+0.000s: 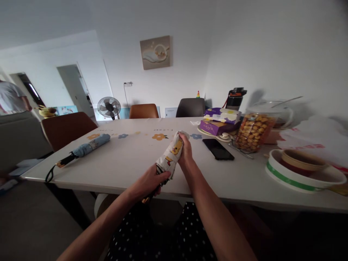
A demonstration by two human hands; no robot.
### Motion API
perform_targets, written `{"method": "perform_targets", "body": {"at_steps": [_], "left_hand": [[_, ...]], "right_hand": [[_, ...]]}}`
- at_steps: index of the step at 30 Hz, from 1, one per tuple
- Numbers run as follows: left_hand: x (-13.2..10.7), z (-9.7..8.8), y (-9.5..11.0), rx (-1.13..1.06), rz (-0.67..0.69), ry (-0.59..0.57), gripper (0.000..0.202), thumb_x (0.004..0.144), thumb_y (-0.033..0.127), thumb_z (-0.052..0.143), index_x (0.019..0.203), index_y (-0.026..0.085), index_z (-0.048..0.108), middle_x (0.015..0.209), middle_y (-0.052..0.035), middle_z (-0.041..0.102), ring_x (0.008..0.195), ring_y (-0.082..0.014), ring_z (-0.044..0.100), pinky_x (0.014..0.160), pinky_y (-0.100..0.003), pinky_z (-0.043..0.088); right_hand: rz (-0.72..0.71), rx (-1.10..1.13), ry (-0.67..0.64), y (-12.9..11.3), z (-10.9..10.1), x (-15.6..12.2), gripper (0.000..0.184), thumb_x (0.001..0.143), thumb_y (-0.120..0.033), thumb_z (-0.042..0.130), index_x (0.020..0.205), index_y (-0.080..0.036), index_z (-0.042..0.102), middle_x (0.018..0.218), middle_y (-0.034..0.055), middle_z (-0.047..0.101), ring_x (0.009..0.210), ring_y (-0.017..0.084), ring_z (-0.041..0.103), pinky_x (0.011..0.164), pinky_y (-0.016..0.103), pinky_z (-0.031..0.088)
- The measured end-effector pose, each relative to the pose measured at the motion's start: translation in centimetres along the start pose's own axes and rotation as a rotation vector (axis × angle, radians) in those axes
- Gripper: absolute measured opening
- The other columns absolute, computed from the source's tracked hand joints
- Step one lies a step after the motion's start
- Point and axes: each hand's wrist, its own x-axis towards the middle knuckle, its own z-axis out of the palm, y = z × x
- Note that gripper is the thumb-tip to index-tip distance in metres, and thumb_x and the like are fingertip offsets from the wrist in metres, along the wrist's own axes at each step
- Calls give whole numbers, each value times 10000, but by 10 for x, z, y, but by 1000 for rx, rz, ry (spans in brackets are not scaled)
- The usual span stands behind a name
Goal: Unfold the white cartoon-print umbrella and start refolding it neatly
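Umbrella, gripped, runs from left hand to right hand.

Two arms in view, both bare along whole visible length. Left hand and right hand uncovered, knuckles and fingers plain. Left forearm and right forearm look long and stretched by wide-angle lens, broader toward bottom edge. Between and below forearms: dark garment, black or near-black fabric, small white polka dots scattered evenly, spread across lap. Dots clearest in middle, dimmer in shadow at sides. Rest of body outside frame.
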Motion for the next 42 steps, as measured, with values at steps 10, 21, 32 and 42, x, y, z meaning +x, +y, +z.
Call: {"method": "perform_targets", "body": {"at_steps": [10,21,32,42], "left_hand": [[-12,1,-23,-599,-183,-393,512,771,587,502,1001,129,504,737,-70,620,540,-151,606,407,-226,451],[19,-16,-22,-12,23,196,352,800,513,499,874,171,471,412,56,451,294,-101,394,326,-189,276],[74,-35,-49,1031,135,474,457,887,358,440,1320,240,351,1167,-114,575,958,-245,604,734,-331,433],[69,-31,-49,1179,186,536,445,901,255,401,1341,248,329,1078,-103,573,965,-228,583,739,-325,437]], "right_hand": [[89,161,-164,-19,-2,-10,239,761,-401,462,644,-195,486,566,-29,500,451,77,454,450,189,411],[103,-7,-143,4,3,1,344,806,-528,474,788,-198,569,736,17,646,685,156,609,537,235,484],[165,-231,68,25,-6,9,131,758,-258,616,796,-133,607,710,45,654,602,139,602,467,235,512],[233,-421,87,30,-10,9,267,633,-312,734,785,-118,632,647,57,654,556,167,599,400,256,510]]}}
